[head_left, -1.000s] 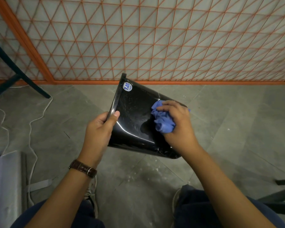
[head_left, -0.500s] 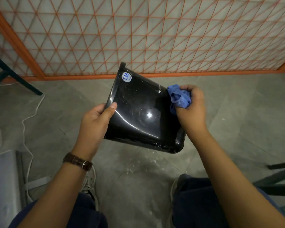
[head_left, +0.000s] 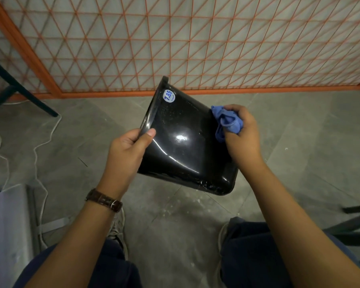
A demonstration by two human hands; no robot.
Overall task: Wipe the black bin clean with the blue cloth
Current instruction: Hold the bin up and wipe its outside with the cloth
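While the left hand [head_left: 127, 149] is clamping the bin's [head_left: 185, 140] rim, thumb pressed on the glossy outer wall, the bin is hanging tilted above the floor [head_left: 299, 132], mouth to the upper left and base toward the knees. A round sticker [head_left: 169, 96] is showing near the rim. The right hand [head_left: 242, 134] is closed around the bunched cloth [head_left: 227, 122], pressing it against the bin's right edge. A second ago the cloth was sitting mid-wall; it has been swept up and off to the side since, so that pass looks finished. White specks are lingering near the base and rim, so I judge more wiping is needed.
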